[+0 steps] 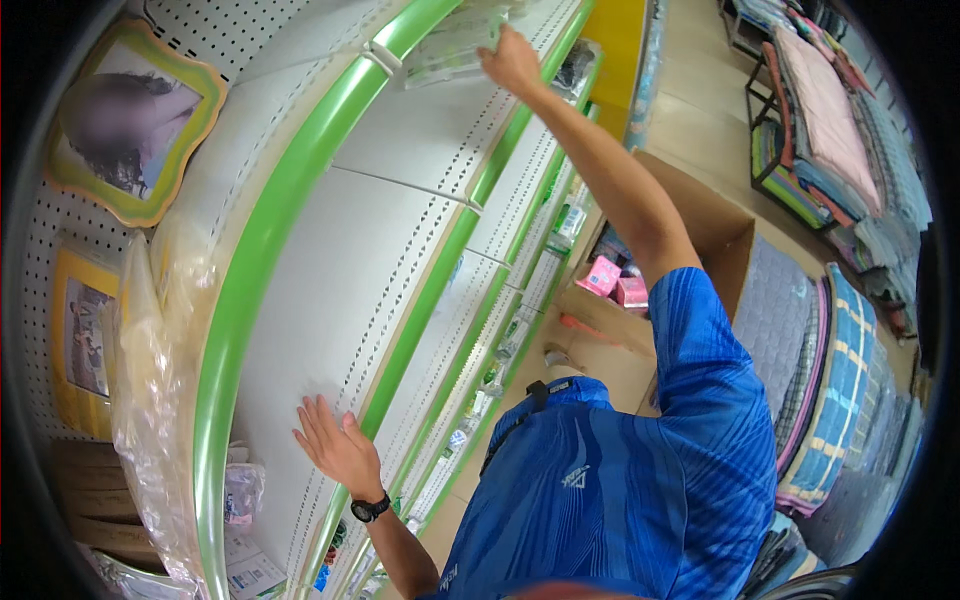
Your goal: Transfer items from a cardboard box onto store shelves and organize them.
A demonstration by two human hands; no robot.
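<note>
My left hand (341, 450), with a black watch on its wrist, is spread flat over the bare white metal shelf (315, 300). It holds nothing; the palm seems to rest near the shelf's green front edge (420, 315). Farther along the same shelf level, my right hand (514, 61) reaches out with thumb and fingers closed on a clear plastic package (454, 49). The contents of that package are too unclear to name. Below my left hand, at the shelf's near end, lie a small plastic-wrapped pack (244, 487) and a white box with print (253, 570).
Picture frames (202, 142) and clear plastic wrapping (150, 390) occupy the upper shelf. Lower shelves hold small packaged goods (566, 225). A cardboard box (694, 176) with pink packs (600, 276) stands on the floor. Folded quilts (832, 375) and a bedding rack (817, 127) are on the right.
</note>
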